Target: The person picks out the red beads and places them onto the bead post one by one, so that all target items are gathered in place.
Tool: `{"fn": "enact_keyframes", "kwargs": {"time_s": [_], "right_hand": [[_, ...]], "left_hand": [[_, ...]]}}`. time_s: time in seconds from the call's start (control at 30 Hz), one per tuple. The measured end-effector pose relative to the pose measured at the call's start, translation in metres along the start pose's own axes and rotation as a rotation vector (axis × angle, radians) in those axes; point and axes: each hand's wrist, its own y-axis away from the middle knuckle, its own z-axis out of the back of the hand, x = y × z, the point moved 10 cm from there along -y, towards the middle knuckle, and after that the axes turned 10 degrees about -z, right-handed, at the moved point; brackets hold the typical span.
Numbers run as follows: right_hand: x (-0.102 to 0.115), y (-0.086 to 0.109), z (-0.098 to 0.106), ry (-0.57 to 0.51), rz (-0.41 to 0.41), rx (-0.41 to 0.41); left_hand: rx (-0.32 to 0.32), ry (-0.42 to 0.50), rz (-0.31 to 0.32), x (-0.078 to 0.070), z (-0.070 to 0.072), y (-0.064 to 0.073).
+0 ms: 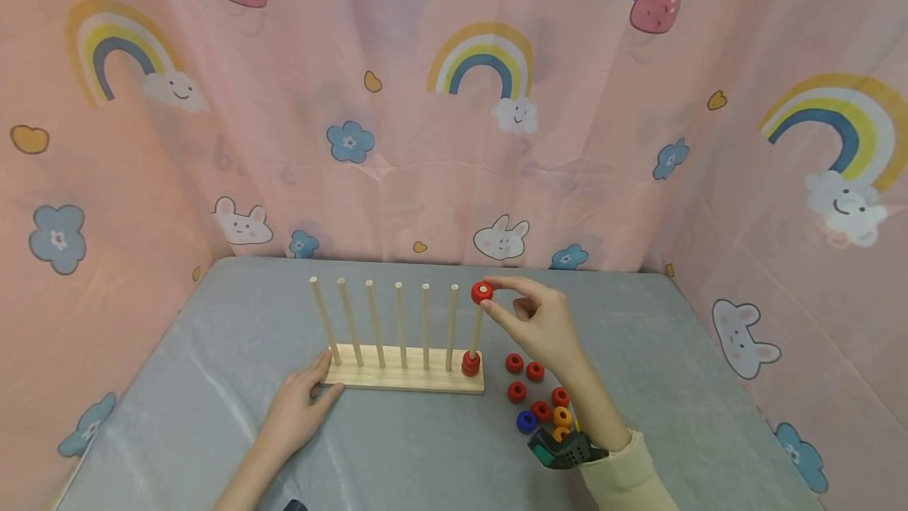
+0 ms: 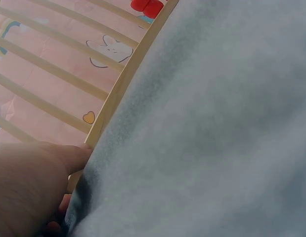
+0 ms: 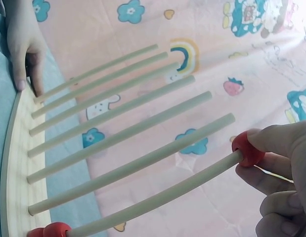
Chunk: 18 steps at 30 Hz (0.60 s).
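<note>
The right hand (image 1: 537, 320) pinches a red bead (image 1: 481, 292) round the tip of the rightmost peg (image 1: 478, 331) on the wooden board (image 1: 404, 379); the left hand (image 1: 301, 408) grips the board's left end. Two threaded beads (image 1: 470, 364) sit at that peg's foot; loose beads (image 1: 516, 392) lie right of the board. I judge this as threading; next calls for releasing the bead downward.

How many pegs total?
7: six bare pegs in a row from the left end of the wooden base, plus one right-end peg with red beads. None look hidden.
</note>
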Motion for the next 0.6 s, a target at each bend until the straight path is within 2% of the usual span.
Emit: {"fn": "enact_keyframes", "kwargs": {"time_s": [0.6], "right_hand": [[-0.0005, -0.0001, -0.0004, -0.004, -0.009, 0.009]], "left_hand": [[0.013, 0.003, 0.011, -0.0010, 0.0000, 0.0006]]}}
